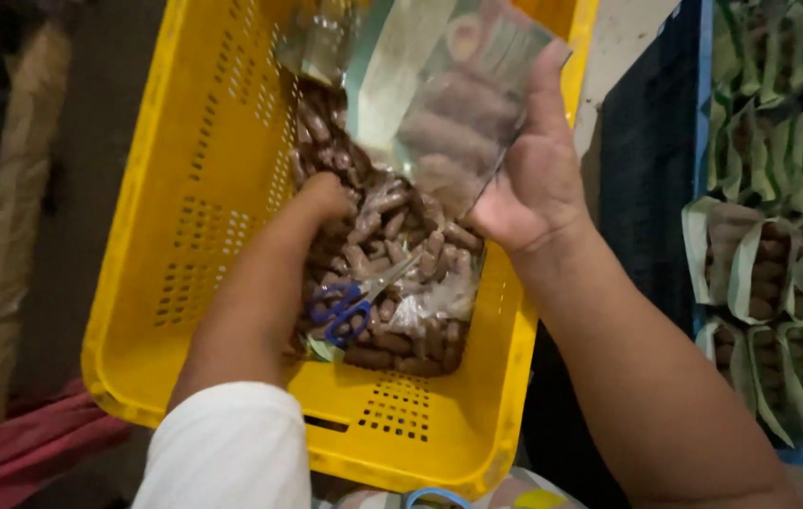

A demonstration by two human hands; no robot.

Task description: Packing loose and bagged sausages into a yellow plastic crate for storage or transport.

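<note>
A yellow perforated plastic crate (204, 236) holds a heap of small brown finger-shaped snacks (392, 254). My left hand (321, 203) is dug into the heap, fingers hidden among the pieces. My right hand (533, 179) grips a clear plastic pouch (458, 104) with a printed label, held tilted above the heap; several brown pieces show inside it. Blue-handled scissors (350, 306) lie on the snacks near the crate's front.
To the right, a blue-rimmed crate (703, 141) contains rows of filled pouches (760, 264) standing on edge. A dark panel (642, 170) sits between the two crates. Red cloth (34, 443) lies at the lower left, beside a tan pole (15, 217).
</note>
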